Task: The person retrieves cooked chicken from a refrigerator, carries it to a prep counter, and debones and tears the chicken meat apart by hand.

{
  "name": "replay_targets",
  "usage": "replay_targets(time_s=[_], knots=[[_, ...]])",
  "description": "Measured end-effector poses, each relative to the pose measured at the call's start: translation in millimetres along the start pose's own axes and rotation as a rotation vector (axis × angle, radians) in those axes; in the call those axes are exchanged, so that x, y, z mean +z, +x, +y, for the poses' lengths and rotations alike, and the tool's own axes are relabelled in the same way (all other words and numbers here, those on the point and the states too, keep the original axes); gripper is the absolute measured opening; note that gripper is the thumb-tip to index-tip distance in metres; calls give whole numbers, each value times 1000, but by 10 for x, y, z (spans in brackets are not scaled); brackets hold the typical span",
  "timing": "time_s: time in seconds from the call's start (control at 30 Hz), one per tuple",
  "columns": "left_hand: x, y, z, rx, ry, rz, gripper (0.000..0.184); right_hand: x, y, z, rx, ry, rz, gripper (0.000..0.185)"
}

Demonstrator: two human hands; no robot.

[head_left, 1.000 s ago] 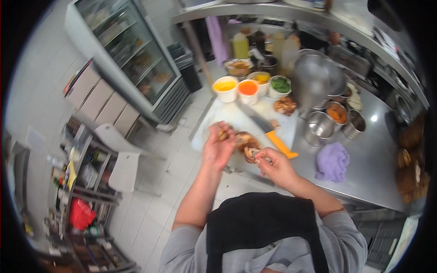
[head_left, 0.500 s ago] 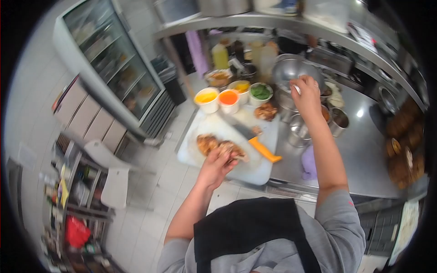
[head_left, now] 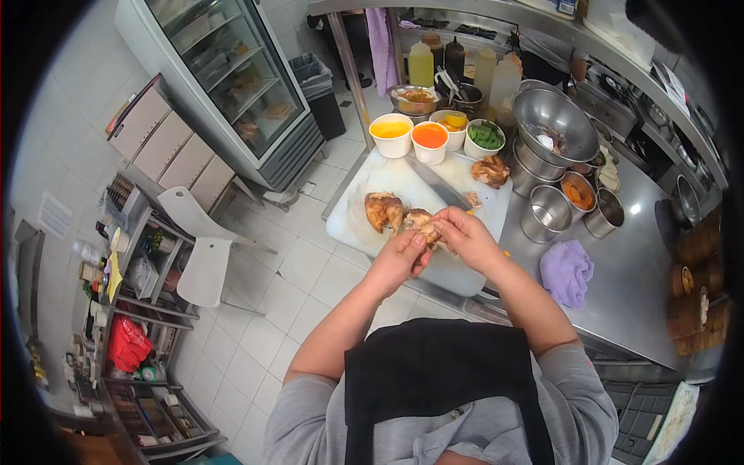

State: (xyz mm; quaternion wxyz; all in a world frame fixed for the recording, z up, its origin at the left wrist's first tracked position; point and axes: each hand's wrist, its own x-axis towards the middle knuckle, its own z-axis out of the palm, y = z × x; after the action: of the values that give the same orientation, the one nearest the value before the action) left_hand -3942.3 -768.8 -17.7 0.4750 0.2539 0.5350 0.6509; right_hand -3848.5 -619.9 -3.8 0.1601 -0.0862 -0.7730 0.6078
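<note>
Both my hands are on a piece of roasted chicken above the white cutting board. My left hand grips its near side, fingers curled. With fingers pinched, my right hand holds the right side of the same piece. Just left of it, another browned chicken piece lies on the board. A third chicken piece rests near the board's far right corner. The knife blade lies across the board, its orange handle mostly hidden behind my right hand.
White tubs of yellow sauce, orange sauce and green leaves line the board's far edge. A steel bowl with scraps stands on a pot. Right are steel pots and a purple cloth. A shelf runs overhead.
My right hand has come down from over the steel bowl to the chicken piece in my left hand. A white bit now lies in the bowl. The camera view has shifted.
</note>
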Motion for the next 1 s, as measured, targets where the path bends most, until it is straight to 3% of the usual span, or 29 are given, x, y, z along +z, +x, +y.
replay_targets(time_s=[0.17, 0.33, 0.57, 0.67, 0.73, 0.77, 0.83, 0.97, 1.0], knots=[[-56, -73, 69, 31, 217, -65, 26, 1, 36, -62, 189, 373, -118, 20], [-128, -93, 41, 79, 189, -144, 27, 36, 2, -68, 330, 732, -167, 16], [-173, -27, -52, 208, 55, -295, 29, 72, -57, -74, 446, 966, -197, 16], [-131, -40, -4, 81, -15, -210, 28, 64, -56, -65, 376, 799, -146, 15], [-138, -30, 7, 130, 49, -221, 27, 112, -67, -61, -76, 128, 178, 18], [-140, -25, 10, 179, 112, -228, 26, 92, -74, -66, -77, 127, 180, 18], [-104, -8, -18, 229, 219, -166, 23, 34, -109, -98, -424, -399, 184, 22], [-52, -41, 17, 319, 464, -41, 17, 110, -220, -246, -178, -262, 118, 21], [-30, -55, 37, 319, 463, -43, 17, 107, -208, -164, -85, -99, 76, 22]])
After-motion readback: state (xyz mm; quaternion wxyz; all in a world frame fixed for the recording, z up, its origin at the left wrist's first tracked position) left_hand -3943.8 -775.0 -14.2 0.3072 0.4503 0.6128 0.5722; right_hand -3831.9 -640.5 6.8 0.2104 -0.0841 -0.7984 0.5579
